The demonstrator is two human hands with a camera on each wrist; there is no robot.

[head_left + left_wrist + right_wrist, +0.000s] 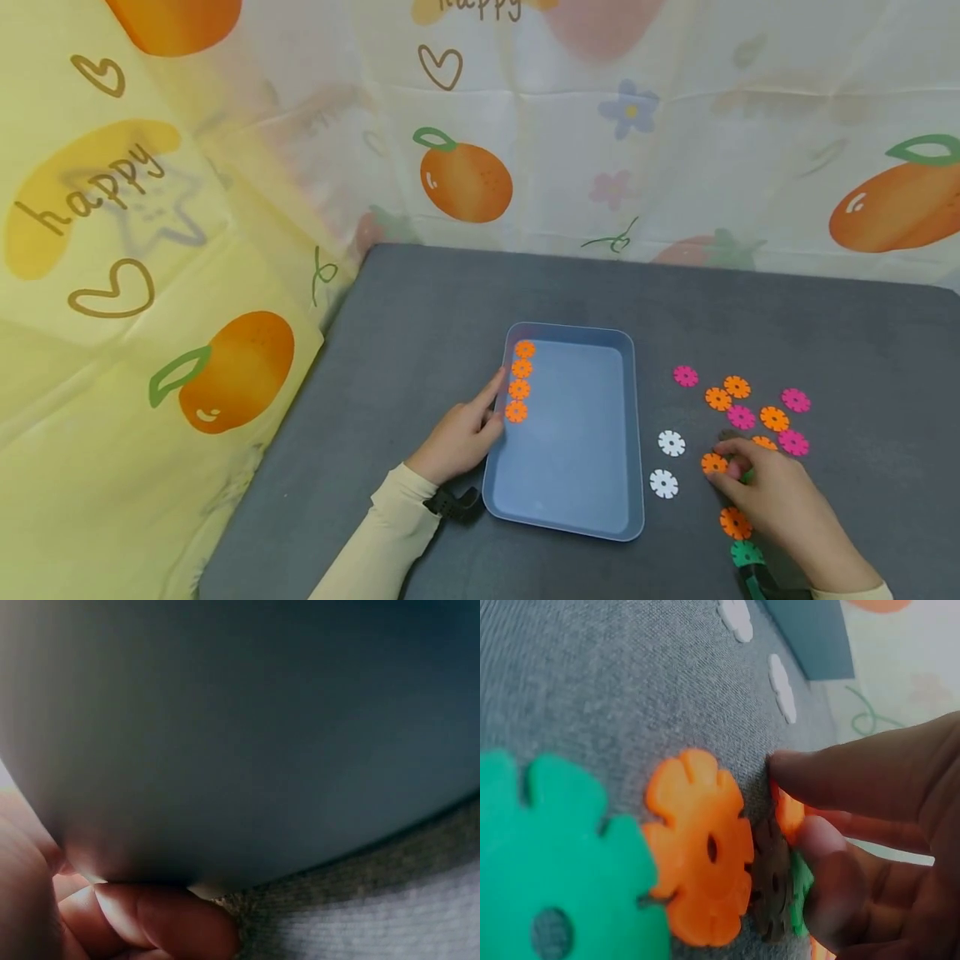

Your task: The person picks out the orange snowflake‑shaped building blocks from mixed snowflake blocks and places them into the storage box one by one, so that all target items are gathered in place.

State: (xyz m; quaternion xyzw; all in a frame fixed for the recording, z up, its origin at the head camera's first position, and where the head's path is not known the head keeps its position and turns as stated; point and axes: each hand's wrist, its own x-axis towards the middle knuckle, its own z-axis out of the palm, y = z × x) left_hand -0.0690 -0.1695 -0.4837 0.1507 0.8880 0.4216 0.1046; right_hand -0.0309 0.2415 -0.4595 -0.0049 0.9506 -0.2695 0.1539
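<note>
Orange snowflake disc (713, 463) lies flat on the grey worktop (420, 317), pinched at its edge by the right hand (787, 508); a brown and a green disc sit tucked under those fingers (870, 776); it looks light, stiff and thin, best taken by the notched rim; the left hand (457, 437) rests with fingers extended against the blue tray (633, 433) wall, beside four orange discs (520, 380).

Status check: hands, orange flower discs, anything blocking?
Left hand steadies blue tray. Right hand pinches orange disc on table. Four orange discs lined in tray. Nothing blocking.
</note>
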